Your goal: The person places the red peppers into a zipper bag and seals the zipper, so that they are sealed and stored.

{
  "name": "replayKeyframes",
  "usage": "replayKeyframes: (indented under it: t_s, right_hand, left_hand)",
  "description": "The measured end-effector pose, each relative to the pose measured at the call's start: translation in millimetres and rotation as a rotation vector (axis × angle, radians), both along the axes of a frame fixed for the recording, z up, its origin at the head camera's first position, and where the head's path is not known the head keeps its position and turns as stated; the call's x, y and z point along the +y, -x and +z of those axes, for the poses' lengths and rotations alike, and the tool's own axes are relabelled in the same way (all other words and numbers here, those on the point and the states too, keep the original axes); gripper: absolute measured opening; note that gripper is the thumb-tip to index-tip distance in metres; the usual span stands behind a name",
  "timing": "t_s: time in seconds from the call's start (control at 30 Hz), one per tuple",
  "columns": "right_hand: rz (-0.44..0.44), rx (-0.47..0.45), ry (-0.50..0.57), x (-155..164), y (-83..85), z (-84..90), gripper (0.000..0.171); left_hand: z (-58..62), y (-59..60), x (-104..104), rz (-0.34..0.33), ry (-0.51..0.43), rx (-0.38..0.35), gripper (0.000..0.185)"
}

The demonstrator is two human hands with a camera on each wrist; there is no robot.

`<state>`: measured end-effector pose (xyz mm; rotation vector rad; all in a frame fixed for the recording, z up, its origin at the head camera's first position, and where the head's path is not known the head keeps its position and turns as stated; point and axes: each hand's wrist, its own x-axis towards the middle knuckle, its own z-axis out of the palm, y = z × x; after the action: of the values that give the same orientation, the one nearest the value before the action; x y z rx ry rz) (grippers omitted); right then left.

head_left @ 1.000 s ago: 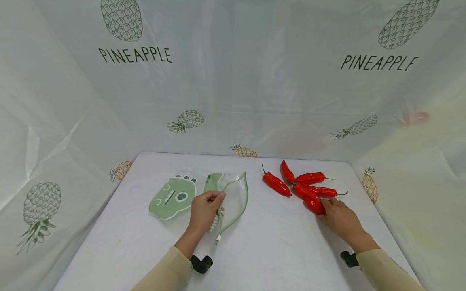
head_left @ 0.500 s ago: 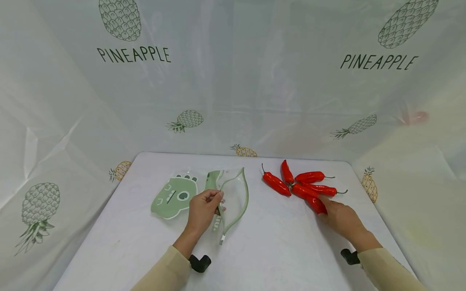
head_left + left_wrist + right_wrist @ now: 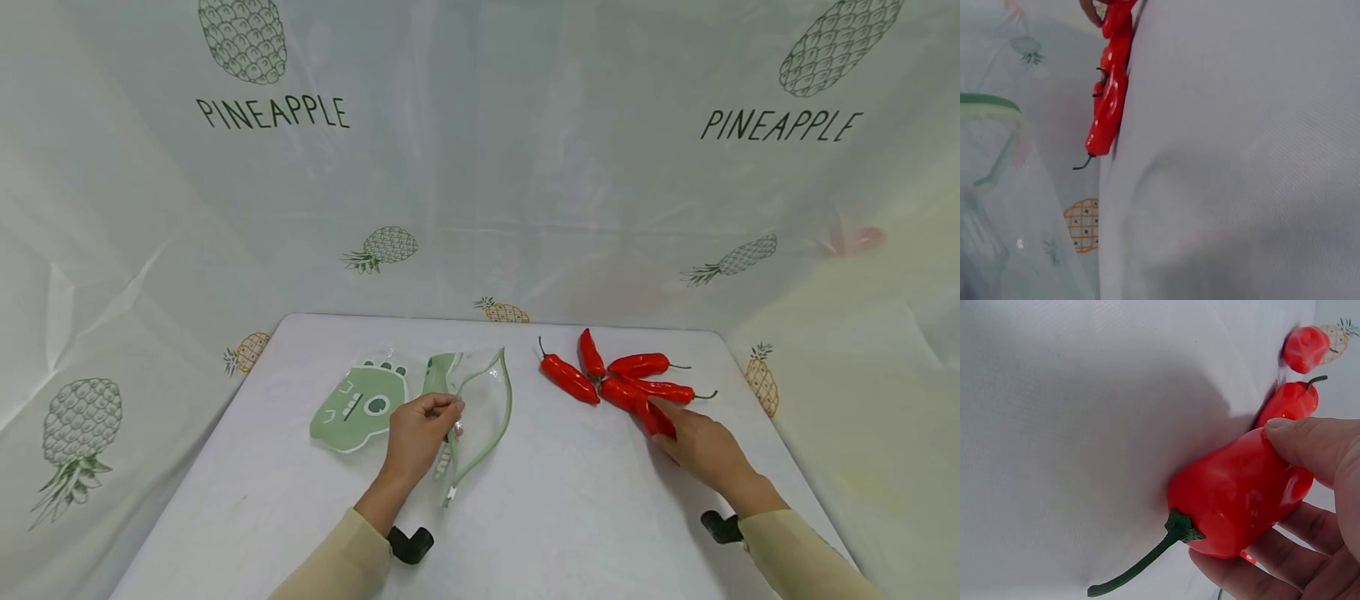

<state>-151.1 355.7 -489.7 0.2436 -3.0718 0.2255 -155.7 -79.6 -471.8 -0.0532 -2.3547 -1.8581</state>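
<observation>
My left hand [image 3: 415, 437] pinches the zip edge of a clear zip bag [image 3: 358, 408] with a green dinosaur print. The bag's green-rimmed mouth gapes to the right of the fingers, a small pale slider at its near end. In the left wrist view, the green zip strip [image 3: 988, 103] shows at the left. My right hand [image 3: 707, 450] grips a red chili pepper [image 3: 1229, 487], thumb on one side and fingers curled under the other, its green stem pointing away from the palm. Right beyond it lies another red chili pepper [image 3: 619, 393].
Several more chili peppers [image 3: 568, 379] lie fanned out at the back right of the white table [image 3: 555, 500]. Behind and beside the table hangs a pale pineapple-print sheet [image 3: 525, 167]. A black wrist mount [image 3: 411, 546] sits at the left cuff.
The right fingers have closed further round the near pepper, which has tilted a little. The bag's mouth shifted slightly in the left hand, which keeps its pinch.
</observation>
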Motion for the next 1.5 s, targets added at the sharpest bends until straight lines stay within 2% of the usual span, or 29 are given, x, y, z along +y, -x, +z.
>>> replayKeyframes:
  t_s: [0.13,0.37,0.67,0.97,1.27,1.5]
  right_hand:
    - [-0.025,-0.028,0.011,-2,0.4,1.3,0.075]
    - [-0.042,-0.036,0.029,-4,2.6,-1.1,0.075]
    - [-0.059,-0.028,0.055,-3,5.8,1.1,0.078]
    - [-0.074,-0.068,0.129,0,10.7,5.8,0.082]
    - [-0.131,-0.160,0.306,8,15.6,13.7,0.083]
    - [-0.175,-0.203,0.394,7,17.4,17.3,0.084]
  left_hand:
    - [0.0,-0.2,0,0.023,0.056,0.038,0.009]
    - [-2.1,0.7,-3,0.050,0.103,0.022,0.010]
    - [-3.8,2.2,-5,0.061,0.091,0.037,0.009]
    - [-5.5,2.0,-6,0.060,0.077,0.030,0.009]
    - [-8.0,0.8,-5,0.048,0.071,0.012,0.009]
    - [-10.7,1.2,-6,0.051,0.054,0.016,0.010]
